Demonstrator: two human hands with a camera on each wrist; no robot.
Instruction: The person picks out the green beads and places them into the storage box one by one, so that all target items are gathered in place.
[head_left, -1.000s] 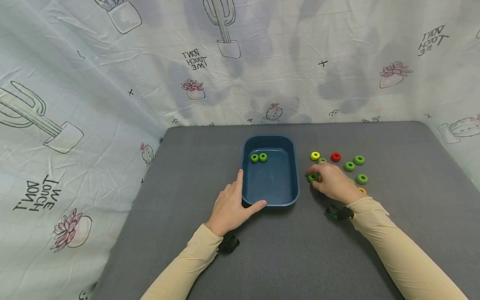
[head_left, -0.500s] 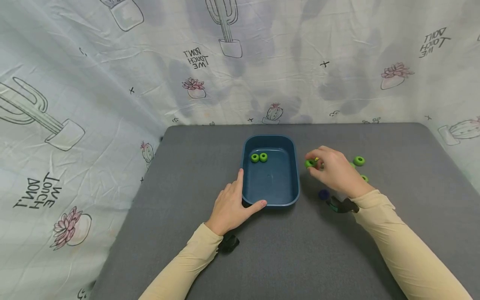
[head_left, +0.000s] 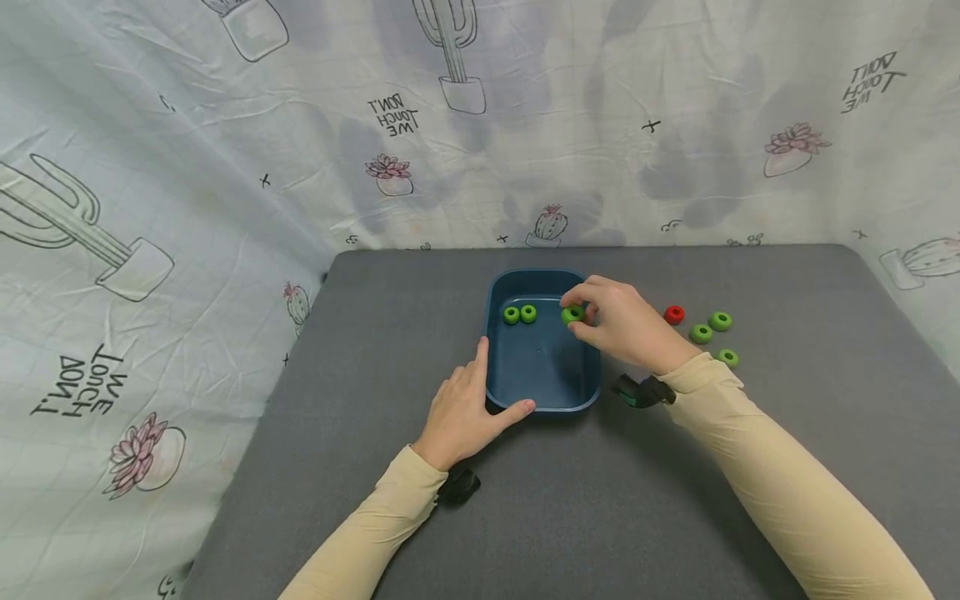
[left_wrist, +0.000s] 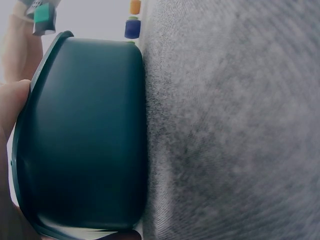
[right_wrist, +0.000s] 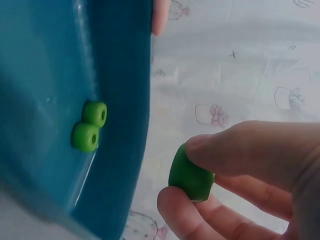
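A dark blue plastic tray [head_left: 542, 371] stands on the table. Two green beads [head_left: 520, 315] sit side by side near its far left corner. My left hand [head_left: 457, 417] rests at the tray's near left corner, forefinger along the left side and thumb over the front rim. Between thumb and fingers my right hand [head_left: 626, 323] pinches another green bead [head_left: 572, 314], held above the right part of the tray. The right wrist view shows this pinched bead [right_wrist: 190, 175] close up, higher than the pair in the tray.
Right of the tray on the grey table [head_left: 405, 325] lie a red bead [head_left: 674, 315] and several green beads [head_left: 701, 334]. Blue [left_wrist: 132, 28] and orange beads [left_wrist: 135, 6] show beyond the tray in the left wrist view. A printed curtain [head_left: 480, 183] hangs behind.
My right hand has lifted the green bead from the table right of the tray and carried it left over the tray. The left hand has stayed in place.
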